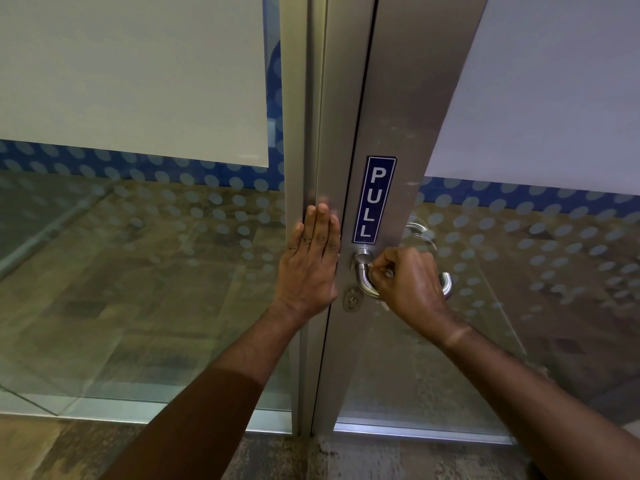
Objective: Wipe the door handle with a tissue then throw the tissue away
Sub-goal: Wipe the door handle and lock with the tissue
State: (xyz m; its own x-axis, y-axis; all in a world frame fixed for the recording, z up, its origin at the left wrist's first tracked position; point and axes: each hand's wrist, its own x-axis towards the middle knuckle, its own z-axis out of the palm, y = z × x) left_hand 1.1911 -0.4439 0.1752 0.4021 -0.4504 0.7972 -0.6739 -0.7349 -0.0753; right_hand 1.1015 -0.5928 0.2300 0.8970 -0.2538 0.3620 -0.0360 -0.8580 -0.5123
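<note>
Door handle: right hand grip closed around lever, tissue scrap barely visible underneath. Left hand at 9 o'clock, open flat on frame.

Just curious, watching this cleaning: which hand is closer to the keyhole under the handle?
Left. The left hand lies flat on the frame just beside the keyhole; the right hand grips the door handle, farther right.

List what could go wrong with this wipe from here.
The tissue is almost hidden inside the right hand, so bare fingers may rub the handle instead. The left hand lies flat on the frame beside the door edge, which could pinch it if the door swings.
</note>
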